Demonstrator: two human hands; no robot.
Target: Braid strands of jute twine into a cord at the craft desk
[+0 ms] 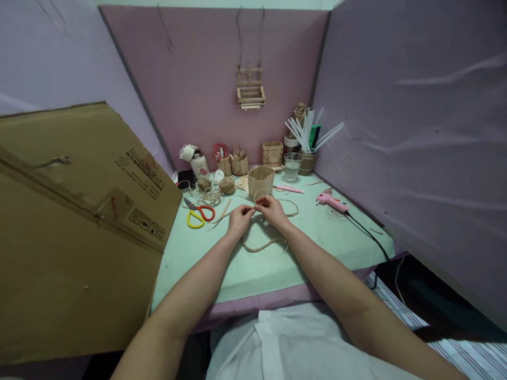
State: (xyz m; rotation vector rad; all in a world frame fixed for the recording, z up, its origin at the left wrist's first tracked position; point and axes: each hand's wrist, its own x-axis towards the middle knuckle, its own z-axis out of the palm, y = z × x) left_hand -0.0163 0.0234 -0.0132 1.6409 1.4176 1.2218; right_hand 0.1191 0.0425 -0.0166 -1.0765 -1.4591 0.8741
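Note:
Both hands meet near the middle of the table, fingertips almost touching. My left hand [240, 220] is closed in a pinch on a twine cord. My right hand [272, 209] pinches the same cord beside it. A braided-looking length of the twine [261, 249] curves over the table below my hands, and more of it loops out to the right. Just behind my hands stands a tan pot with a wavy rim [260, 182]. Scissors [200, 214] with red and yellow handles lie left of my left hand. The exact spot where the fingers hold the cord is too small to make out.
A pink glue gun [332, 202] lies on the right, its black cable running off the table. Twine balls [227, 185], a clear cup of water [292, 168] and a holder of white glue sticks [307, 138] stand behind. A large cardboard box [79, 227] borders the left side.

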